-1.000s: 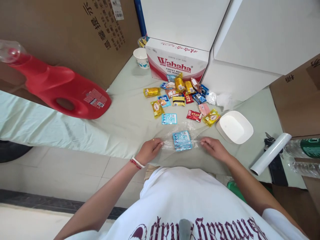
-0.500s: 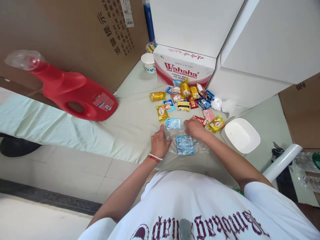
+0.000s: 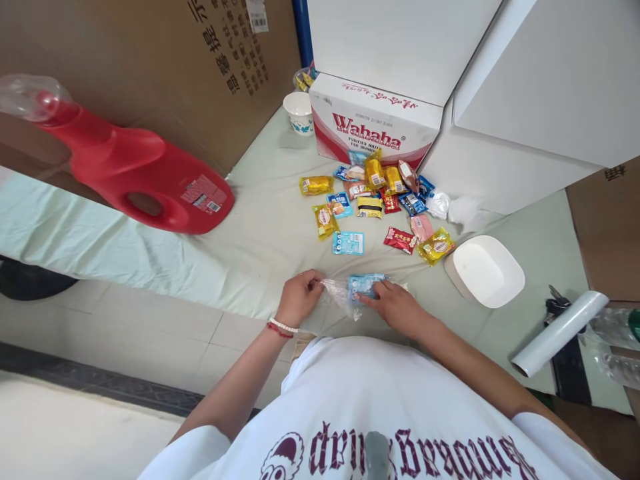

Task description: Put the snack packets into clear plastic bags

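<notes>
My left hand [image 3: 299, 298] is closed and pinches one end of a clear plastic bag [image 3: 336, 292], pulling that end taut to the left. Several light blue packets [image 3: 361, 285] lie stacked inside the bag. Over their right part my right hand [image 3: 401, 308] grips them through the film, thumb on the near side. Farther back on the cloth, a single light blue packet [image 3: 349, 243] lies flat. To its right are a red packet [image 3: 400, 240] and a yellow packet [image 3: 436, 247].
A pile of wrapped snacks [image 3: 375, 175] lies before the Wahaba-style white-and-red carton [image 3: 370, 127]. A white bowl [image 3: 510, 270] sits at right, near a plastic roll [image 3: 560, 333]. At left lies a red detergent bottle [image 3: 175, 180]; a paper cup [image 3: 299, 113] stands behind.
Both hands have drawn back toward my body. My left hand has moved left and now pinches the bag's end; my right hand has come down onto the packets inside.
</notes>
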### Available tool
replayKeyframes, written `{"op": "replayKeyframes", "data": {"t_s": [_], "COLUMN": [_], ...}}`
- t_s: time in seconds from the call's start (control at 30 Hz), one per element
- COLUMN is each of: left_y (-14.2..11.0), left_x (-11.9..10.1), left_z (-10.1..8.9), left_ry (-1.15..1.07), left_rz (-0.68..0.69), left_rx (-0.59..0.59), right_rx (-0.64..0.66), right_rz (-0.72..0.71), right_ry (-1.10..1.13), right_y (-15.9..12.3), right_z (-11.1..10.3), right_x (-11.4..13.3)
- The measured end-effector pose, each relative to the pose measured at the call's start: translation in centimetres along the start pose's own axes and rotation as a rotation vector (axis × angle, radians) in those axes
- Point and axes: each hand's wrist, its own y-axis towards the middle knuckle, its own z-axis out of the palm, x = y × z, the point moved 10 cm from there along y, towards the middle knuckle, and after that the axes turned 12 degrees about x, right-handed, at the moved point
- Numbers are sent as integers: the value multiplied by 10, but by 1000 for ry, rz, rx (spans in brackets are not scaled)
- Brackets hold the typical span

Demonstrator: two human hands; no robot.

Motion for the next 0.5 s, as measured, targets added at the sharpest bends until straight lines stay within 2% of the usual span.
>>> {"op": "replayKeyframes", "data": {"t_s": [0.07, 0.13, 0.2, 0.27, 0.3, 0.33, 0.4, 0.43, 0.5], "left_y": [-3, 1, 6, 10, 10, 10, 7, 6, 3], "left_x": [-13, -37, -63, -79, -82, -84, -83, -82, -83], "left_z": [19, 47, 73, 95, 103, 108, 113, 113, 109], "left_ry": [-239, -304, -116, 161, 287, 390, 530, 570, 613], "left_rz": [17, 76, 138, 161, 157, 146, 113, 97, 82], "left_rx": [76, 147, 183, 195, 198, 197, 192, 186, 144], "right_rx": [-43, -113, -193, -280, -343, -418, -539, -560, -525], "right_rz": [5, -12, -86, -129, -70, 49, 357, 474, 536], "right_ry": [57, 160, 309, 485, 554, 591, 559, 508, 424], "right_y": [2, -1, -10, -23, -31, -39, -59, -66, -67], "right_z": [1, -3, -8, -12, -12, -11, -6, -4, -4], "right_x": [2, 2, 0, -13, -27, -46, -80, -89, -90]}}
